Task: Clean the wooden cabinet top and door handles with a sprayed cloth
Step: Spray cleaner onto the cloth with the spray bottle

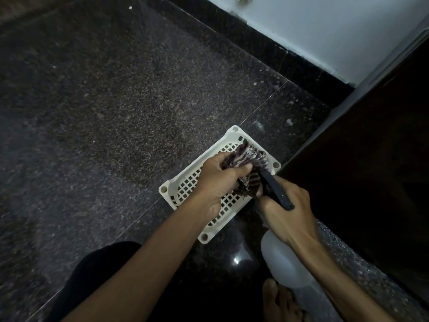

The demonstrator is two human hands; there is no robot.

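My left hand (217, 182) grips a bunched striped cloth (246, 159), dark purple and grey, just above a cream plastic basket (169, 189) on the floor. My right hand (287, 212) holds a spray bottle by its black trigger head (276, 191), the nozzle right against the cloth. The bottle's translucent white body (285, 263) hangs below my wrist. The dark wooden cabinet (371, 159) stands close on the right; only its dark side shows, with no top or handles in view.
The floor (116, 112) is dark speckled granite with a black skirting (267, 47) under a white wall at the back. My bare foot (278, 298) and dark-clothed knee (104, 275) are at the bottom.
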